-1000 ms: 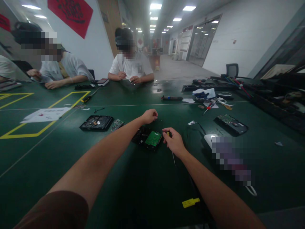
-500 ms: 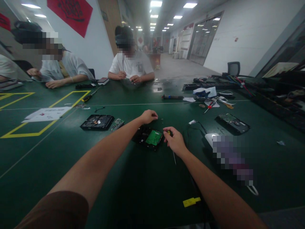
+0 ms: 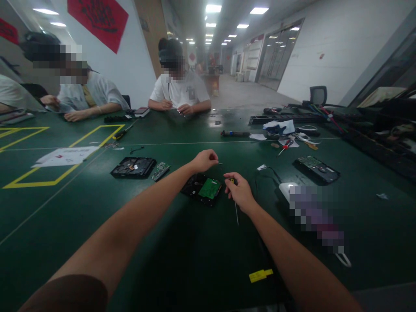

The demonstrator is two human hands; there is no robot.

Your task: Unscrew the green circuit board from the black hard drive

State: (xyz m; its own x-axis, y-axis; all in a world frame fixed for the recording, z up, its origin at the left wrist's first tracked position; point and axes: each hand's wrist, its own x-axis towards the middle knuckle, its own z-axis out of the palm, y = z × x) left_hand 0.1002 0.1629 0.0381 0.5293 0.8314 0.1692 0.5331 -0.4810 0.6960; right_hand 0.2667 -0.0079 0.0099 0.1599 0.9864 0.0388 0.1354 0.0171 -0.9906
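Note:
A hard drive (image 3: pixel 190 186) with a green circuit board (image 3: pixel 210 188) lies on the table in front of me. Beyond it, my left hand (image 3: pixel 206 160) is closed in a pinch just above the tabletop. Tiny pieces that look like screws (image 3: pixel 221 164) lie by its fingertips; whatever the pinch holds is too small to make out. Right of the drive, my right hand (image 3: pixel 239 190) wraps round a screwdriver (image 3: pixel 237 212). Only a bit of its yellow and black handle shows, and the thin shaft slants down toward me, apart from the drive.
To the left are an opened hard drive (image 3: pixel 133 167) and a loose circuit board (image 3: pixel 160 171). Another drive (image 3: pixel 316 169) lies right, behind a blurred, white-ended object (image 3: pixel 287 187) with a cable. A red screwdriver (image 3: pixel 286 146) lies farther back. Co-workers (image 3: pixel 180 91) sit across the table (image 3: pixel 182 260).
My left hand has shifted slightly right, closer to the tiny pieces. My right hand has barely moved; the screwdriver shaft hangs a little more upright.

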